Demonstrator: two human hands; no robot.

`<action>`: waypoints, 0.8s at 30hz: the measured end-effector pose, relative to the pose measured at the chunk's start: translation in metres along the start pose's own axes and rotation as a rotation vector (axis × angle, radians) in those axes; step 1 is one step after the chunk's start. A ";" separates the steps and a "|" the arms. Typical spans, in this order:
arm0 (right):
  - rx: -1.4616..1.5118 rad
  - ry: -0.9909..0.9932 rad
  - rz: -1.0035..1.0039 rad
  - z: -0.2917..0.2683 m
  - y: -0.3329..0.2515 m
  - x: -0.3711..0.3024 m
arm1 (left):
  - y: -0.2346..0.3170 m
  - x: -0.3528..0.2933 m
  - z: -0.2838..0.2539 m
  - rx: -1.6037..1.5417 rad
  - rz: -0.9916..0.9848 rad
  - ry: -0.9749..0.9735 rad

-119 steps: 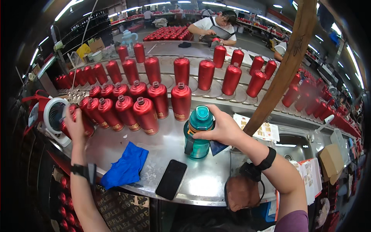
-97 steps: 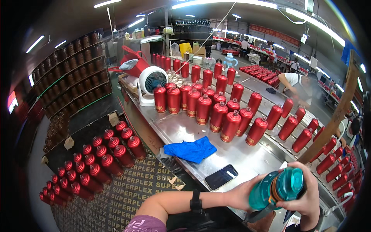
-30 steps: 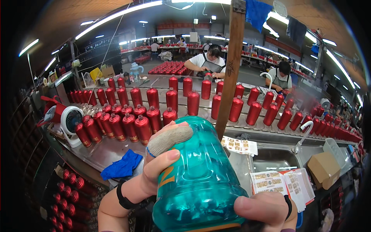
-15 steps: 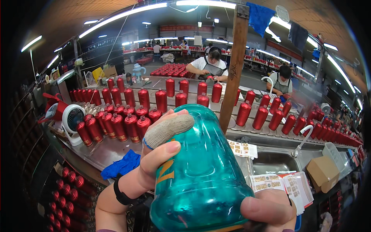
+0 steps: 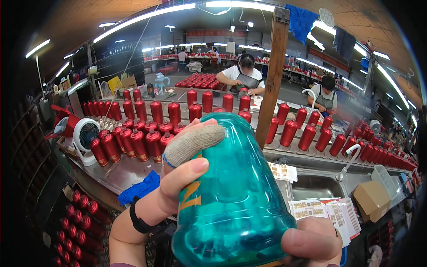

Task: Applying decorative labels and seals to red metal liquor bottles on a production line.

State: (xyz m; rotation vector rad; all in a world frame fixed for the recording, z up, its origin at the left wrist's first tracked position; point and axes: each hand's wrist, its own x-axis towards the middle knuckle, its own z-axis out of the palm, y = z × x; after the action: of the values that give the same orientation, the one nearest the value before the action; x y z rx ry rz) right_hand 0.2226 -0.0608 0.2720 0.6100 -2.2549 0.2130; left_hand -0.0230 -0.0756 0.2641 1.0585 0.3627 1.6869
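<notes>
Head view showed left grip (image 5: 181, 177) and right grip (image 5: 313, 242) closed on the teal bottle (image 5: 235, 187), raised close in front; red bottles (image 5: 127, 143) stood beyond, on the table (image 5: 106, 175). Holding it up seemed the present step; next move probably required steady support.

This is a factory workshop — identical red bottles (image 5: 174, 114) stand on round plates (image 5: 274, 145) along the far edge of the metal surface (image 5: 116, 174), with aproned workers (image 5: 252, 81) beyond — and long tube lights (image 5: 147, 20) overhead.
</notes>
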 end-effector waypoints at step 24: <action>0.127 0.142 0.140 0.014 0.000 0.036 | 0.009 0.004 0.001 0.068 0.034 -0.014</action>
State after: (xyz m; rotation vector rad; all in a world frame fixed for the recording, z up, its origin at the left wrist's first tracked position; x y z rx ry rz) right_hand 0.1927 -0.0780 0.2888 0.4873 -2.1587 0.4579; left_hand -0.0277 -0.0757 0.2731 1.1311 0.3976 1.7069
